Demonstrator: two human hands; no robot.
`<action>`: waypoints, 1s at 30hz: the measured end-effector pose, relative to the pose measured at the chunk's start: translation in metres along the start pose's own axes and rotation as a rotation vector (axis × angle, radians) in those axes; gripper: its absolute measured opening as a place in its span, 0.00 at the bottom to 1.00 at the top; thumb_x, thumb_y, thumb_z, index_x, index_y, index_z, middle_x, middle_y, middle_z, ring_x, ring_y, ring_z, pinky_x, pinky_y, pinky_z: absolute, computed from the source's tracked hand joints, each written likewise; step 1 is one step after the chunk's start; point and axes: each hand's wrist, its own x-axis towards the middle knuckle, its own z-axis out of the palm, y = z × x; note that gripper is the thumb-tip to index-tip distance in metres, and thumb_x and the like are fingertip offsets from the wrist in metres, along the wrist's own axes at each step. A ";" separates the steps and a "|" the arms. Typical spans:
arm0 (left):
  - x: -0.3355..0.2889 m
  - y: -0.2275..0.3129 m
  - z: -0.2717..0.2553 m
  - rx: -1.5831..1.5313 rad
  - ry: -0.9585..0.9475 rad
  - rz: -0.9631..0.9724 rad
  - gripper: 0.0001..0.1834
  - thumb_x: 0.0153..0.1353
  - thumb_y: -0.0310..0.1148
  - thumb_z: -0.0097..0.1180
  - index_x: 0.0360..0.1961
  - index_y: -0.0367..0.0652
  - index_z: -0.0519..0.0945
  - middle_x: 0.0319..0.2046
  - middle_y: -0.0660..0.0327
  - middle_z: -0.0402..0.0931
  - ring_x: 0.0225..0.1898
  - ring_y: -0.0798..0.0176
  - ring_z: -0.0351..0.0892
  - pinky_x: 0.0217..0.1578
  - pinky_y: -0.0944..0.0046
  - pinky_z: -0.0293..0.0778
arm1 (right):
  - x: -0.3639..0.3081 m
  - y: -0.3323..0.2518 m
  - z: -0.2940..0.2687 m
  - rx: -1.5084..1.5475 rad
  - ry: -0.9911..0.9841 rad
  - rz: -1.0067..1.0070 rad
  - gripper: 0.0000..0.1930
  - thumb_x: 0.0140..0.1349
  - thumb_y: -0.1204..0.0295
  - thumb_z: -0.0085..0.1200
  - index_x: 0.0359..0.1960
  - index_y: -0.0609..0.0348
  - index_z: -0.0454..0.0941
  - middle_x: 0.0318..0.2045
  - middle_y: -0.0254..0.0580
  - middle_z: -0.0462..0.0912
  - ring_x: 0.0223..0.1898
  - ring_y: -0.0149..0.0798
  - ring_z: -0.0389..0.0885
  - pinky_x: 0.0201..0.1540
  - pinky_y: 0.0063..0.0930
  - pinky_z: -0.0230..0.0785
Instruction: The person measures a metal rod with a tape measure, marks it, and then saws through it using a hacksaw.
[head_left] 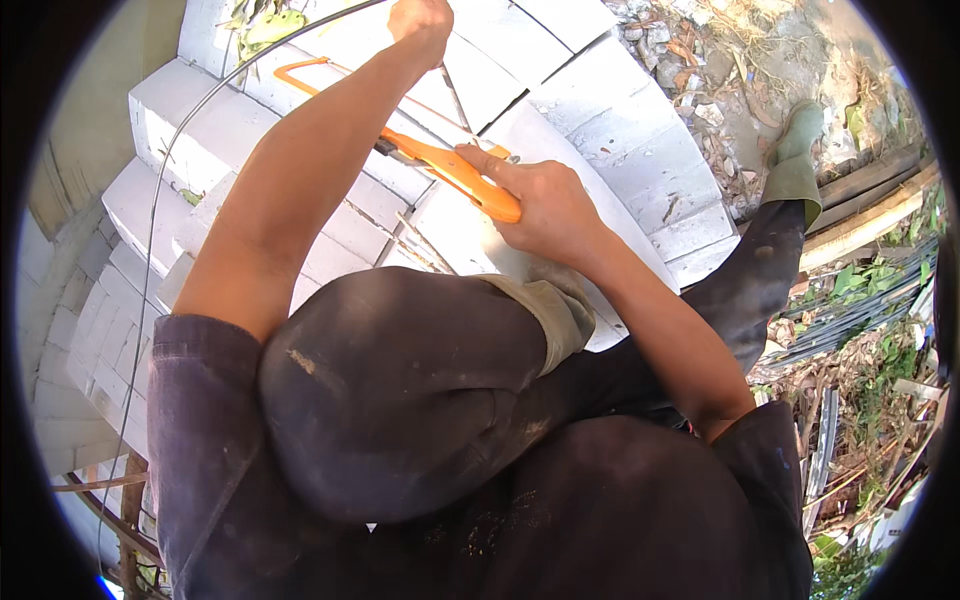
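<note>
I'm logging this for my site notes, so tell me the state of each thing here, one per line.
Orange hacksaw: gripped by its handle, lying across the blocks.
Right hand: closed on the saw handle.
Left hand: closed on a thin metal rod.
White blocks: stacked in courses.

- I see a thin grey wire (152,215) curving down the left side across the pale blocks.
- At the top right lies bare ground (720,60) littered with dry leaves and rubble.
- Wooden planks (868,215) run along the right edge.
- Green weeds (880,275) grow among long grey metal rods (850,320) lower right.
- A few dead leaves (262,22) sit at the top left.
</note>
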 end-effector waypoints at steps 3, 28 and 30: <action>0.007 -0.020 -0.009 0.555 -0.024 0.119 0.40 0.62 0.60 0.59 0.61 0.36 0.71 0.53 0.48 0.76 0.54 0.56 0.78 0.49 0.57 0.78 | -0.036 -0.014 -0.007 0.085 0.005 0.092 0.34 0.57 0.68 0.63 0.69 0.41 0.74 0.27 0.48 0.84 0.31 0.52 0.85 0.36 0.43 0.77; 0.012 -0.013 0.003 1.770 -0.048 0.385 0.46 0.65 0.63 0.59 0.71 0.39 0.65 0.67 0.56 0.70 0.64 0.60 0.73 0.60 0.63 0.73 | -0.001 -0.009 0.000 -0.016 0.023 -0.030 0.41 0.48 0.78 0.65 0.70 0.49 0.73 0.29 0.48 0.85 0.29 0.52 0.84 0.35 0.38 0.77; 0.002 -0.020 0.005 1.789 0.019 0.445 0.46 0.67 0.64 0.55 0.74 0.41 0.63 0.70 0.57 0.68 0.65 0.60 0.72 0.60 0.62 0.72 | -0.013 -0.016 -0.006 0.039 0.010 0.021 0.40 0.48 0.79 0.65 0.70 0.50 0.74 0.28 0.49 0.85 0.29 0.51 0.84 0.35 0.37 0.77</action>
